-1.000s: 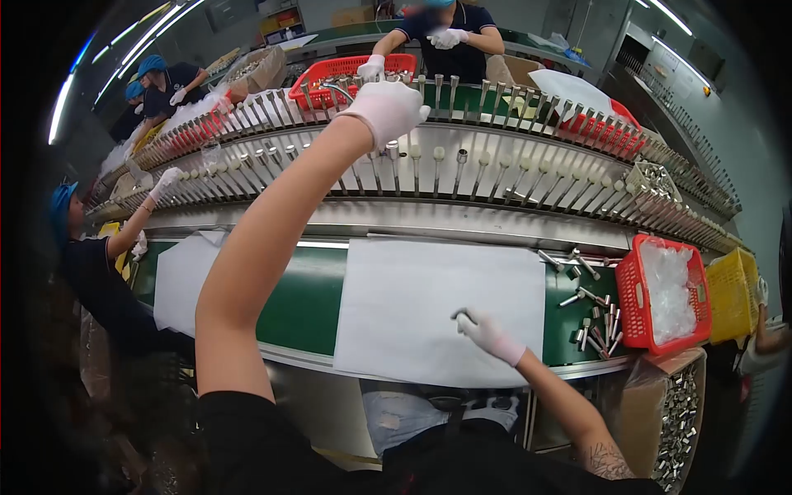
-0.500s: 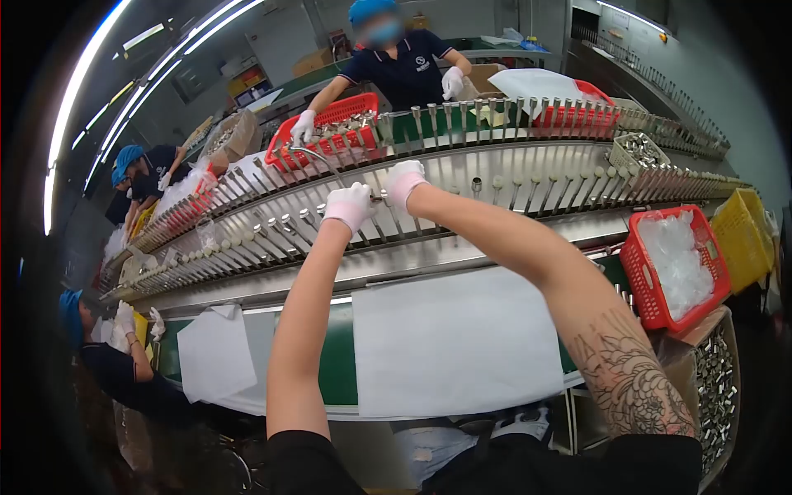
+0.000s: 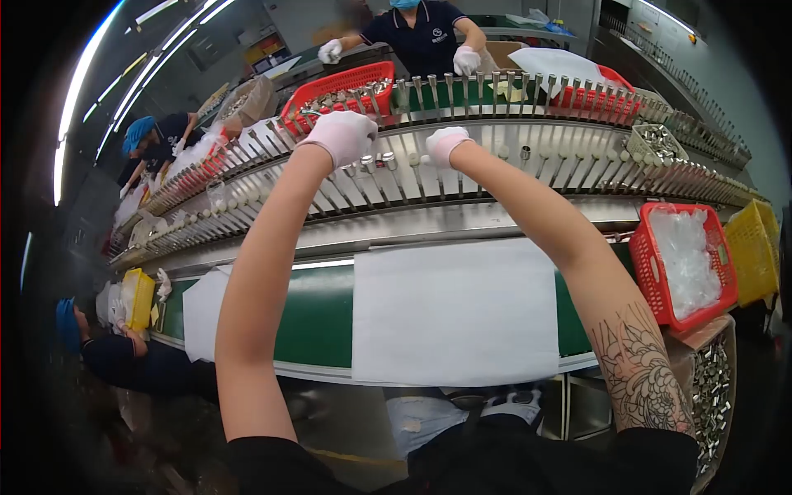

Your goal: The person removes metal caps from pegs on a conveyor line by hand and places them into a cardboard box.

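Head view: metal caps [image 3: 389, 161] sit on the tips of standing rods [image 3: 399, 186], which likely keep them raised, apart and easy to reach. These caps lie between the two hands, just beside the left hand [image 3: 342, 139] and a little further from the right hand [image 3: 448, 147]. Left fingers are curled inward; whether they grip anything, I cannot tell. Right fingers are bent too, near a pale-tipped rod [image 3: 414, 160]; what they hold, if anything, is hidden. Closer to the body, a white sheet [image 3: 454, 313] lies flat on the green table [image 3: 318, 318], perhaps as protection. Rightward, a red basket [image 3: 650, 262] seemingly keeps clear plastic [image 3: 683, 260] contained.
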A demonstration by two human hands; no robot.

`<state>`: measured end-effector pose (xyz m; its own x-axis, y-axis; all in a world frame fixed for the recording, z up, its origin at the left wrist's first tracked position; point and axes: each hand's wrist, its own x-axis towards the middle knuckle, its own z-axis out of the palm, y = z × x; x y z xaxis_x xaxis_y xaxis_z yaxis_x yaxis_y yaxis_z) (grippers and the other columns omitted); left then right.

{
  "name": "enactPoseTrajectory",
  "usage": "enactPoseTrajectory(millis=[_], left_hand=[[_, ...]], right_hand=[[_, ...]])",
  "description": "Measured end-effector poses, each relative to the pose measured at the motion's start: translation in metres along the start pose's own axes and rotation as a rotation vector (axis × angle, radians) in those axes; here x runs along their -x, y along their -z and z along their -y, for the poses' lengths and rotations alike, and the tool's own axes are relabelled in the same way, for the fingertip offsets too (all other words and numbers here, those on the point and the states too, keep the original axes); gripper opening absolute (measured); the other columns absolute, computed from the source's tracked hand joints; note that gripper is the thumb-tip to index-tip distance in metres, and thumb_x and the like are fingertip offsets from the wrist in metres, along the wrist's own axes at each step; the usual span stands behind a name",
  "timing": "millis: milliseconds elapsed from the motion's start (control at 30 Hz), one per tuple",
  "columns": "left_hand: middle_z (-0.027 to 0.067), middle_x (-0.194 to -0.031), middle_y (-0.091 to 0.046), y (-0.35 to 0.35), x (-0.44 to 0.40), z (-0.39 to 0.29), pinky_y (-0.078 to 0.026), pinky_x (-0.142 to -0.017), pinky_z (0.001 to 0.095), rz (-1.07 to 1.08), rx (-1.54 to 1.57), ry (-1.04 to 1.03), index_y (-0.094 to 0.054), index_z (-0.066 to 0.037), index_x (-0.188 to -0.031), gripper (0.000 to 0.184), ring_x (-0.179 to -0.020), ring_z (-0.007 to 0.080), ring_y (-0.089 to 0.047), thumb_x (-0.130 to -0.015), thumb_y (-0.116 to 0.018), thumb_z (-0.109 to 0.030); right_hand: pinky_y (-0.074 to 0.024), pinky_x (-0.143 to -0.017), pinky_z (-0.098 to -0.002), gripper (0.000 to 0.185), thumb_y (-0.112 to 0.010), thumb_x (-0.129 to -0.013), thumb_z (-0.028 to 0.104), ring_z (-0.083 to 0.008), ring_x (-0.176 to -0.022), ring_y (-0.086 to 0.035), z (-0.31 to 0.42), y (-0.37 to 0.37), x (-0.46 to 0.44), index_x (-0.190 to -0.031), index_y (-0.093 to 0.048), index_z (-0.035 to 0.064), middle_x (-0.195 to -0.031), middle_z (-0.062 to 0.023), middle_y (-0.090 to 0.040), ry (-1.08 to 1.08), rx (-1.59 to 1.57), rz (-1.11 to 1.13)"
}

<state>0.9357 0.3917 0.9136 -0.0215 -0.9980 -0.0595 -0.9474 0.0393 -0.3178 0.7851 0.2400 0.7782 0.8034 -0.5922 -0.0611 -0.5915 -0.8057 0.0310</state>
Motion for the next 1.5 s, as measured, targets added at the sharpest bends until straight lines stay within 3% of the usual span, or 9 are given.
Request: enactPoseTrajectory(millis=[200,300,467,667,933,1067,1233,1433,1500], left_hand=[[0.0177,-0.106,-0.076,-0.072,-0.063,-0.043,-0.057,-0.089,0.0487,-0.006,-0.017,0.004,-0.075,-0.011,-0.114,0.033,-0.103,0.0355,-0.073,-0.095,-0.066,-0.037],[0.0147,-0.109,-0.077,-0.105,-0.117,-0.077,-0.058,-0.087,0.0454,0.115,-0.04,0.018,-0.08,-0.01,-0.104,0.052,-0.103,0.0335,-0.074,-0.087,-0.071,-0.058],[0.0185,-0.114,-0.076,-0.065,-0.139,-0.085,-0.057,-0.092,0.0453,0.12,0.056,-0.066,-0.079,-0.008,-0.109,0.057,-0.106,0.0346,-0.073,-0.084,-0.07,-0.058],[0.0212,-0.11,-0.074,0.058,-0.031,-0.055,-0.055,-0.093,0.0471,-0.056,0.046,-0.031,-0.074,-0.009,-0.118,0.05,-0.107,0.0393,-0.07,-0.094,-0.065,-0.053],[0.0242,-0.106,-0.074,0.002,0.067,0.026,-0.053,-0.096,0.0491,0.024,0.093,0.145,-0.07,-0.005,-0.117,0.052,-0.108,0.0417,-0.069,-0.098,-0.063,-0.052],[0.0242,-0.106,-0.074,-0.02,0.028,0.024,-0.052,-0.097,0.0506,-0.021,0.143,0.171,-0.07,-0.004,-0.115,0.052,-0.108,0.043,-0.068,-0.098,-0.063,-0.053],[0.0162,-0.082,-0.071,-0.046,-0.02,-0.026,-0.056,-0.058,0.0384,0.177,0.658,0.171,-0.068,0.0,-0.114,0.046,-0.07,0.0225,-0.072,-0.1,-0.065,-0.043],[0.021,-0.096,-0.074,-0.08,-0.077,-0.153,-0.056,-0.085,0.047,0.014,0.51,-0.233,-0.068,-0.002,-0.114,0.045,-0.089,0.0371,-0.072,-0.099,-0.064,-0.044],[0.0241,-0.107,-0.073,-0.077,-0.077,-0.167,-0.053,-0.093,0.0509,0.014,0.502,-0.24,-0.068,-0.003,-0.112,0.046,-0.104,0.044,-0.068,-0.098,-0.062,-0.047]], right_hand=[[-0.0599,-0.078,-0.0454,0.021,-0.064,-0.09,0.02,-0.0345,-0.092,-0.076,-0.032,0.007,0.053,-0.094,-0.081,0.0075,-0.093,-0.0149,-0.078,0.024,0.126,-0.297],[-0.0587,-0.079,-0.0458,0.022,-0.063,-0.091,0.021,-0.037,-0.087,-0.074,-0.05,0.071,0.166,-0.099,-0.077,0.0061,-0.088,-0.0179,-0.075,-0.026,0.06,-0.295],[-0.0572,-0.084,-0.0461,0.025,-0.06,-0.094,0.024,-0.0373,-0.09,-0.073,-0.121,0.074,0.237,-0.111,-0.073,0.0114,-0.094,-0.0179,-0.075,-0.139,-0.092,-0.315],[-0.0572,-0.088,-0.0488,0.04,-0.063,-0.098,0.046,-0.0352,-0.106,-0.072,-0.076,0.028,0.118,-0.117,-0.073,0.0123,-0.111,-0.0162,-0.076,-0.096,-0.145,-0.174],[-0.0585,-0.088,-0.0459,0.05,-0.068,-0.093,0.052,-0.0352,-0.105,-0.074,-0.007,-0.02,-0.005,-0.111,-0.078,0.0073,-0.11,-0.0161,-0.077,-0.202,-0.053,-0.045],[-0.0584,-0.081,-0.0488,0.038,-0.065,-0.092,0.042,-0.0374,-0.091,-0.074,-0.04,-0.025,0.036,-0.102,-0.076,0.0073,-0.094,-0.0178,-0.076,-0.046,-0.028,-0.279],[-0.056,-0.069,-0.0451,0.02,-0.062,-0.093,0.028,-0.0363,-0.07,-0.071,-0.057,0.088,0.171,-0.099,-0.068,0.01,-0.071,-0.0156,-0.067,0.006,-0.241,-0.582],[-0.0551,-0.086,-0.048,0.02,-0.057,-0.094,0.021,-0.0382,-0.098,-0.07,-0.122,0.055,0.196,-0.108,-0.07,0.0138,-0.102,-0.0186,-0.073,-0.105,-0.174,-0.281],[-0.0557,-0.088,-0.0488,0.024,-0.061,-0.098,0.032,-0.0381,-0.103,-0.071,-0.106,0.041,0.168,-0.111,-0.069,0.0131,-0.109,-0.018,-0.074,-0.202,-0.161,-0.203]])
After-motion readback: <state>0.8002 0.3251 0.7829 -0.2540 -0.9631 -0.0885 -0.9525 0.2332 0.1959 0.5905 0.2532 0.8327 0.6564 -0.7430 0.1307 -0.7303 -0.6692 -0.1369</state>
